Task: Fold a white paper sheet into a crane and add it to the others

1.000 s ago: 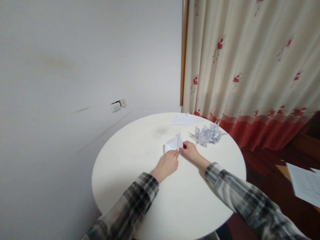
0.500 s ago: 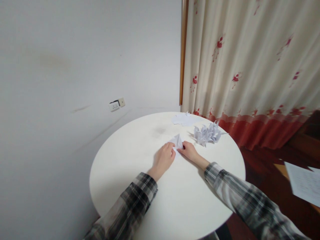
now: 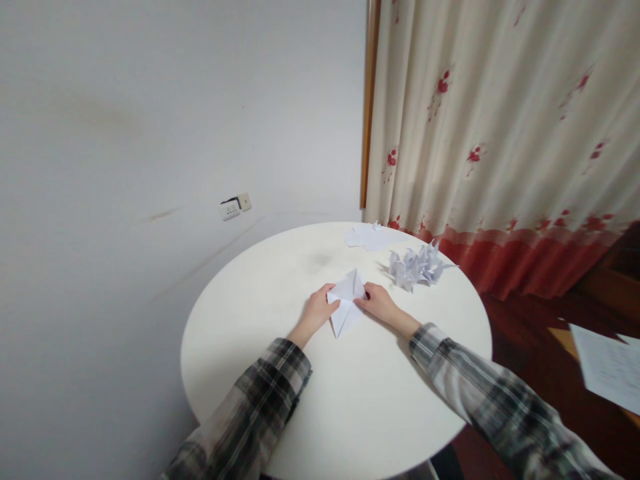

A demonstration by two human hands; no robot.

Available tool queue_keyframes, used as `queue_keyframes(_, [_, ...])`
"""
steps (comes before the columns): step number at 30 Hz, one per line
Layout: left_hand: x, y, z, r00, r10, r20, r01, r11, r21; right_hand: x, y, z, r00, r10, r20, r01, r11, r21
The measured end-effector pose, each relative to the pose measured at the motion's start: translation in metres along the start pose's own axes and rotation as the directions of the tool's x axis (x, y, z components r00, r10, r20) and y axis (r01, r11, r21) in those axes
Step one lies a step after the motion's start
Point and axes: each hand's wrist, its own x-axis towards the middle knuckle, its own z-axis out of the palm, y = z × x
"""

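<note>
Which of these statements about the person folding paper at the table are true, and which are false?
1. The left hand and right hand both touch the folded paper. True.
2. The table is square. False: it is round.
3. A pile of folded paper shapes lies beyond the right hand. True.
4. The curtain is plain blue. False: it is cream with red flowers and a red hem.

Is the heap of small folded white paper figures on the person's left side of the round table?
No, the heap of folded white paper figures lies just beyond the right hand.
</note>
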Motion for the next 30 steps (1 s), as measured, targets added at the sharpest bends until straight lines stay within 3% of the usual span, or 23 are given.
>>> queue_keyframes(6, [0.0007,-0.0004,-0.0008,0.998,-0.008,-0.069,0.011,0.999,0.052,-0.0008,-0.0003,0.0003,1.0,-0.021,0.009,0.021,0.999,-0.024])
queue_keyframes(10, [-0.0005,0.0007,-0.0021,0.998,0.005,-0.061,-0.002,0.998,0.062,-0.0026,-0.0008,0.0006,0.998,-0.061,0.012,0.061,0.998,-0.019])
queue_keyframes(21, [-0.0029,0.0048,-0.0061,0.994,0.096,-0.052,-0.075,0.945,0.317,-0.0039,-0.0024,0.0018,0.994,-0.106,0.01,0.106,0.994,-0.002])
queue_keyframes(30, [-0.0054,0.0077,-0.0063,0.993,0.059,-0.102,-0.033,0.97,0.24,-0.0035,-0.0022,0.0014,0.993,-0.12,-0.011,0.12,0.993,-0.009])
